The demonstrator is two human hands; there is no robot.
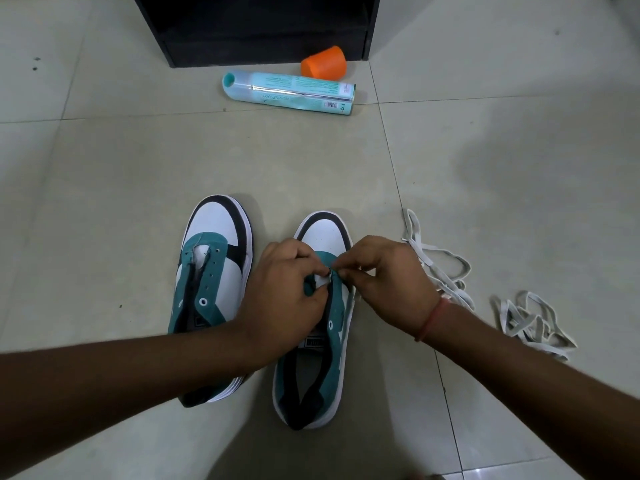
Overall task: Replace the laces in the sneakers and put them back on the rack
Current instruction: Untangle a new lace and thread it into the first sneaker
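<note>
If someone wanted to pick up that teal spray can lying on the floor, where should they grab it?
Around the middle of the spray can, coming from above. It lies on its side with its long body open all round, and the orange cap sits just behind it, so a top-down grip avoids bumping that.

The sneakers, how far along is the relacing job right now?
Early stage. Done: both sneakers look unlaced; the left sneaker shows bare eyelets, and loose white laces lie on the floor to the right. In hand: the left hand and right hand pinch at the right sneaker near its front eyelets. Left: lacing both, then returning them to the black rack.
</note>
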